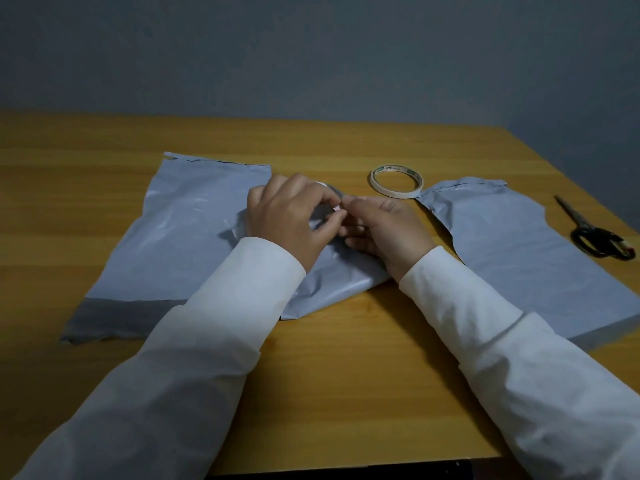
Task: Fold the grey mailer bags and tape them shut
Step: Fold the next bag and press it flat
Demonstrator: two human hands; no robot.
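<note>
A folded grey mailer bag (332,285) lies in the middle of the wooden table, under both my hands. My left hand (291,220) pinches a small white piece of tape (336,209) at its fingertips above the fold. My right hand (384,230) presses down on the folded bag, its fingers meeting the left hand's. A flat grey mailer bag (173,237) lies to the left, partly under the folded one. Another stack of grey mailer bags (526,258) lies to the right. A white tape roll (396,181) lies flat just beyond my hands.
Black-handled scissors (595,233) lie near the table's right edge (588,188). A grey wall stands behind the table. White sleeves cover both forearms, reaching over the table's near edge.
</note>
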